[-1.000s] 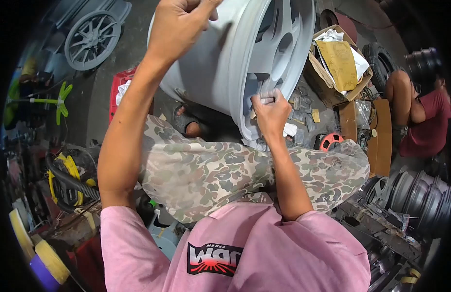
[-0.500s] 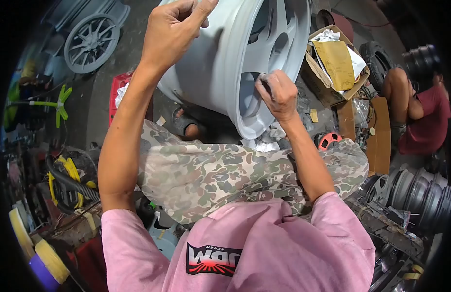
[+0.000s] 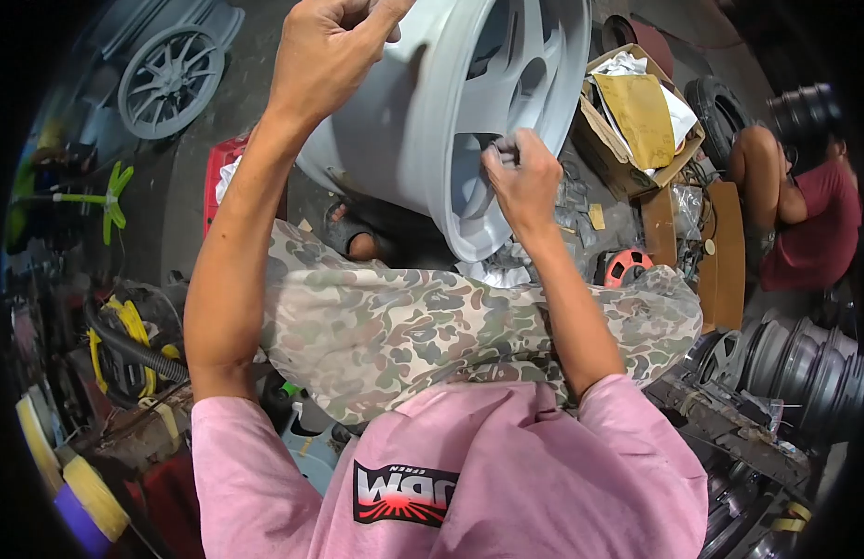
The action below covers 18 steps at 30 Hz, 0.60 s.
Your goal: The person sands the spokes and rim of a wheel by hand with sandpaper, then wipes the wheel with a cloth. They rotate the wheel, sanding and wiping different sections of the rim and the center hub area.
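Note:
A grey car wheel rim (image 3: 395, 130) stands tilted in front of my knees, its spoked face turned to the right. At the top edge of the view, my left hand (image 3: 331, 51) is closed at the rim's upper left edge; its fingertips are partly cut off. My right hand (image 3: 527, 182) is at the lower part of the spoked face, beside an opening between the spokes. Its fingers are curled in a pinch and dusted grey. Whatever lies between them is too small to make out.
A cardboard box (image 3: 628, 158) with paper and a brown sheet stands right of the rim. A person in a red shirt (image 3: 814, 224) crouches at far right near stacked rims (image 3: 805, 363). A spoked wheel (image 3: 171, 82) leans at upper left; a red crate (image 3: 218, 182) is nearer.
My right hand has shifted slightly left and up along the rim's face, its fingers turned a little. The whole view has moved slightly; my left hand keeps its place on the rim.

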Each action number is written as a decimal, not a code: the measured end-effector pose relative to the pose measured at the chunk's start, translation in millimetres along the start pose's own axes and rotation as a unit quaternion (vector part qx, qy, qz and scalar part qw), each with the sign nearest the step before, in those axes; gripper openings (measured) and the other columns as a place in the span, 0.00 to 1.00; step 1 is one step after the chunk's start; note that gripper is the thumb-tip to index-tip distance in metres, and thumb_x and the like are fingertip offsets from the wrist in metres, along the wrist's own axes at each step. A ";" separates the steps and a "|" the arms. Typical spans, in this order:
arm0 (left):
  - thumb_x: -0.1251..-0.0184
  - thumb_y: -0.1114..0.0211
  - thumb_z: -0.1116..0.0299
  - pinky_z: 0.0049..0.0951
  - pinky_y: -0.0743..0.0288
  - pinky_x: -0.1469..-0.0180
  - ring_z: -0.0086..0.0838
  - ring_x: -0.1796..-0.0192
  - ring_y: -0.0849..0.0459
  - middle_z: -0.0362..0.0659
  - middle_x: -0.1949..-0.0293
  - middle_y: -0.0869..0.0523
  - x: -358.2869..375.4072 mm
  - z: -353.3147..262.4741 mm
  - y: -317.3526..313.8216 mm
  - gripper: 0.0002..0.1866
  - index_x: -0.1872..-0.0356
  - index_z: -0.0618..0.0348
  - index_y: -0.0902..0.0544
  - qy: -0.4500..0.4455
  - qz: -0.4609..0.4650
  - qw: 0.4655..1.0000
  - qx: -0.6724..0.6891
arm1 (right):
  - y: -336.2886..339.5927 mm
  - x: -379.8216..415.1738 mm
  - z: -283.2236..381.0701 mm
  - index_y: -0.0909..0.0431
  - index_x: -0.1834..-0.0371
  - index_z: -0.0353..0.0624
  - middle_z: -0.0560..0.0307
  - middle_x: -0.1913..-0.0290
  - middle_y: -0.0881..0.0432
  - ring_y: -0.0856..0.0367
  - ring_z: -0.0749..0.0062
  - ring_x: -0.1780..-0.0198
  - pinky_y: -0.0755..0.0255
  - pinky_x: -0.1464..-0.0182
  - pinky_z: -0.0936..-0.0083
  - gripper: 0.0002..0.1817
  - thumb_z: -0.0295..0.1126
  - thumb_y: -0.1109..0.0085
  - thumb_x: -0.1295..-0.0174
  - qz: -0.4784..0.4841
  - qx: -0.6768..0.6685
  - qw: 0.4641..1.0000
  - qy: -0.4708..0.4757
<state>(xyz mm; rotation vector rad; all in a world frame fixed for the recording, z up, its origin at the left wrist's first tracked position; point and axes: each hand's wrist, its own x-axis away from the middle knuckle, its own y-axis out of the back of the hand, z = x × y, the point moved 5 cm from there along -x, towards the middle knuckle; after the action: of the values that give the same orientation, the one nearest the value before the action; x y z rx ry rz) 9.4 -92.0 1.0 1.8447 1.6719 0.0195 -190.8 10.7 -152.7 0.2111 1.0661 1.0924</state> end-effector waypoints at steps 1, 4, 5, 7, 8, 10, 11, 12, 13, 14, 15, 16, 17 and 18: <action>0.26 0.32 0.59 0.22 0.37 0.77 0.13 0.80 0.29 0.31 0.84 0.23 -0.6 1.3 2.7 0.22 0.80 0.62 0.18 0.001 -0.003 1.000 -0.002 | 2.0 7.9 -8.9 0.22 0.67 0.37 0.47 0.68 0.21 0.18 0.50 0.67 0.24 0.63 0.60 0.06 0.27 0.35 0.43 0.021 -0.017 0.992 -0.121; 0.26 0.32 0.60 0.22 0.36 0.76 0.13 0.79 0.29 0.31 0.84 0.23 -2.0 5.2 3.6 0.22 0.80 0.62 0.18 -0.002 0.000 1.000 0.003 | 6.5 34.4 -16.6 0.20 0.65 0.34 0.47 0.69 0.21 0.19 0.50 0.70 0.24 0.62 0.63 0.09 0.29 0.34 0.42 0.229 -0.049 0.954 -0.187; 0.26 0.32 0.60 0.22 0.37 0.76 0.13 0.79 0.29 0.31 0.84 0.23 -1.9 5.9 4.7 0.21 0.80 0.62 0.18 -0.014 -0.001 1.000 0.007 | 11.4 42.5 -21.6 0.19 0.61 0.34 0.53 0.68 0.17 0.17 0.62 0.72 0.24 0.65 0.69 0.10 0.30 0.33 0.38 0.254 -0.110 0.944 -0.179; 0.26 0.32 0.60 0.22 0.37 0.76 0.13 0.79 0.29 0.31 0.84 0.23 0.2 9.8 7.0 0.21 0.80 0.62 0.18 -0.020 -0.005 1.000 0.010 | 16.3 60.1 -46.9 0.19 0.58 0.35 0.56 0.67 0.17 0.17 0.69 0.71 0.24 0.66 0.72 0.10 0.31 0.32 0.36 0.203 -0.213 0.914 -0.279; 0.26 0.33 0.60 0.22 0.37 0.76 0.12 0.79 0.29 0.31 0.84 0.24 -0.5 11.1 7.2 0.21 0.80 0.62 0.18 -0.018 0.001 1.000 0.016 | 19.1 69.6 -61.8 0.19 0.55 0.37 0.59 0.66 0.16 0.18 0.76 0.70 0.24 0.68 0.76 0.11 0.32 0.31 0.34 0.143 -0.312 0.862 -0.373; 0.26 0.33 0.60 0.22 0.37 0.75 0.12 0.78 0.29 0.31 0.83 0.24 -1.6 11.1 8.7 0.22 0.80 0.62 0.18 -0.018 0.005 1.000 0.022 | 28.4 63.9 -64.4 0.20 0.51 0.38 0.59 0.63 0.16 0.19 0.82 0.68 0.25 0.68 0.83 0.12 0.30 0.31 0.32 0.116 -0.298 0.869 -0.377; 0.25 0.33 0.60 0.22 0.37 0.75 0.12 0.78 0.30 0.30 0.83 0.24 -1.6 10.4 9.1 0.22 0.80 0.61 0.19 -0.018 0.002 1.000 0.016 | 31.2 62.1 -63.4 0.20 0.49 0.39 0.60 0.64 0.16 0.19 0.82 0.69 0.25 0.68 0.82 0.14 0.30 0.29 0.33 0.116 -0.291 0.870 -0.381; 0.25 0.33 0.60 0.22 0.37 0.75 0.13 0.78 0.30 0.30 0.83 0.24 -2.2 9.2 9.2 0.22 0.80 0.61 0.19 -0.019 0.000 1.000 0.011 | 33.5 60.5 -63.3 0.20 0.48 0.39 0.60 0.65 0.17 0.20 0.82 0.70 0.25 0.68 0.82 0.15 0.29 0.28 0.35 0.114 -0.283 0.871 -0.384; 0.25 0.33 0.60 0.22 0.37 0.75 0.13 0.78 0.30 0.30 0.83 0.24 -2.6 8.5 9.4 0.22 0.80 0.61 0.19 -0.022 0.000 1.000 0.011 | 31.2 62.3 -66.3 0.18 0.51 0.39 0.61 0.67 0.16 0.20 0.82 0.70 0.26 0.69 0.82 0.14 0.28 0.26 0.37 0.121 -0.296 0.861 -0.396; 0.25 0.33 0.60 0.22 0.37 0.75 0.13 0.78 0.30 0.30 0.83 0.24 -2.3 9.5 8.9 0.22 0.80 0.61 0.19 -0.014 0.009 1.000 0.020 | 28.8 64.3 -68.7 0.18 0.51 0.39 0.61 0.67 0.16 0.20 0.82 0.70 0.26 0.69 0.82 0.14 0.28 0.26 0.37 0.120 -0.296 0.861 -0.395; 0.25 0.33 0.60 0.22 0.37 0.75 0.13 0.78 0.30 0.30 0.83 0.25 -1.8 9.9 8.2 0.22 0.80 0.61 0.20 -0.005 0.019 0.999 0.030 | 26.8 63.9 -67.5 0.17 0.53 0.37 0.61 0.69 0.16 0.20 0.82 0.70 0.26 0.69 0.82 0.13 0.29 0.26 0.36 0.110 -0.310 0.869 -0.371; 0.25 0.33 0.60 0.22 0.37 0.75 0.13 0.78 0.30 0.30 0.83 0.25 -1.7 8.8 7.2 0.22 0.80 0.61 0.20 -0.005 0.019 0.999 0.029 | 26.2 63.2 -66.2 0.16 0.55 0.36 0.62 0.71 0.16 0.20 0.83 0.71 0.27 0.69 0.83 0.12 0.31 0.27 0.35 0.101 -0.323 0.875 -0.347; 0.25 0.33 0.60 0.22 0.38 0.75 0.13 0.78 0.30 0.30 0.83 0.25 -1.6 6.8 6.6 0.22 0.80 0.60 0.20 -0.007 0.014 1.000 0.022 | 28.7 63.8 -67.2 0.16 0.55 0.36 0.62 0.71 0.16 0.20 0.83 0.71 0.27 0.69 0.83 0.12 0.31 0.27 0.35 0.099 -0.324 0.874 -0.347; 0.25 0.33 0.60 0.22 0.38 0.76 0.13 0.78 0.30 0.30 0.83 0.25 -1.7 5.4 6.0 0.22 0.80 0.60 0.20 -0.008 0.008 1.000 0.015 | 33.9 62.8 -66.0 0.15 0.56 0.34 0.61 0.71 0.15 0.20 0.83 0.72 0.27 0.70 0.83 0.12 0.33 0.29 0.33 0.123 -0.276 0.889 -0.345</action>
<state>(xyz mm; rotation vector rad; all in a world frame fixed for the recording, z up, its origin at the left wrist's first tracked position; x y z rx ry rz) 16.7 -95.7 0.2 1.8762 1.6547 -0.0150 -260.6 55.4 -203.5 0.2521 0.0703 1.3609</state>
